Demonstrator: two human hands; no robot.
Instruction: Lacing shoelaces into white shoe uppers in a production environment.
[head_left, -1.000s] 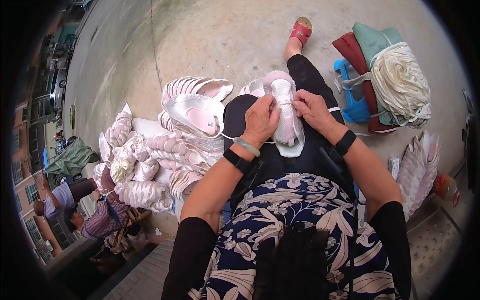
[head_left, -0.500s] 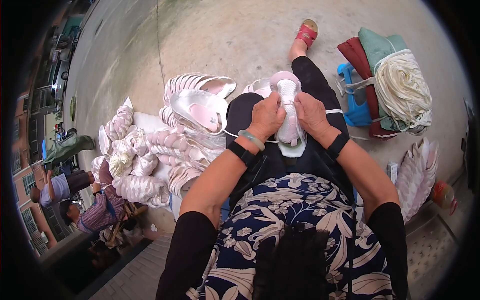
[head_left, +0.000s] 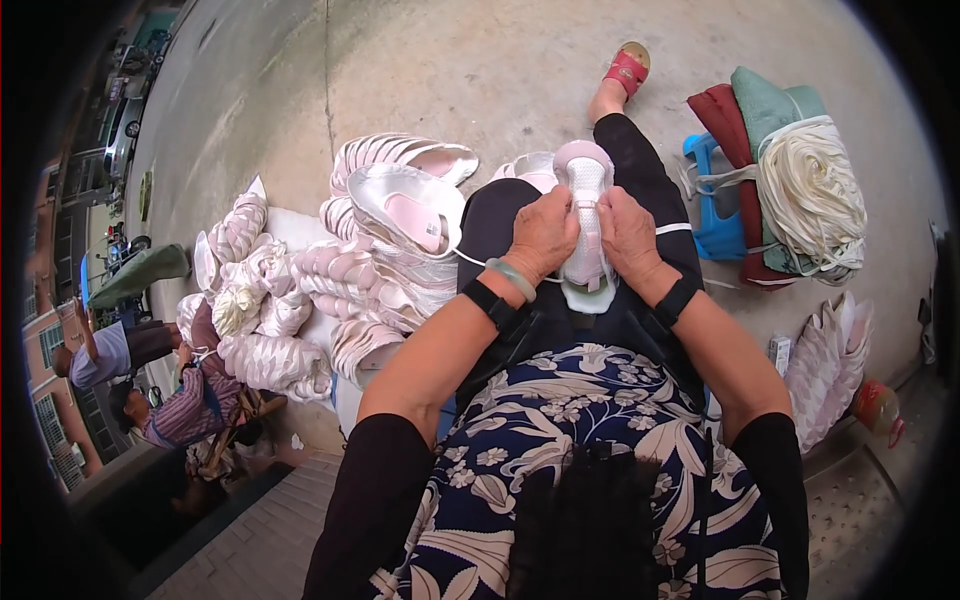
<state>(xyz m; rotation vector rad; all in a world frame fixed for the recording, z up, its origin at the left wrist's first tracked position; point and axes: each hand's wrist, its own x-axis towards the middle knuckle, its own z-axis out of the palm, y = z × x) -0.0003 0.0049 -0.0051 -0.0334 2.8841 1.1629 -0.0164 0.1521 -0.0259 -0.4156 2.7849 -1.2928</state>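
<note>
A white and pink shoe upper (head_left: 586,218) lies lengthwise on my lap, its pink toe end pointing away from me. My left hand (head_left: 545,232) is closed on its left edge, and my right hand (head_left: 632,236) grips the right edge opposite. Both sets of fingers are curled and partly hidden. A white cord (head_left: 482,258) crosses my left thigh towards the upper; where it ends beneath my left hand cannot be made out. Beside that thigh, a large open upper with a pink insole (head_left: 412,222) rests on a stack of similar uppers (head_left: 375,155).
More bundled uppers (head_left: 275,368) lie at the left. To the right, a blue stool (head_left: 715,235) stands beside folded red and green cloth (head_left: 770,95) with a hank of white cord (head_left: 815,190). Nested uppers (head_left: 825,375) and a plastic jar (head_left: 875,405) sit nearer. Two other people (head_left: 195,400) are far left.
The view has shifted slightly. Both hands stay on the shoe upper, with the fingers a little further along its edges. Far left, the other people have moved slightly.
</note>
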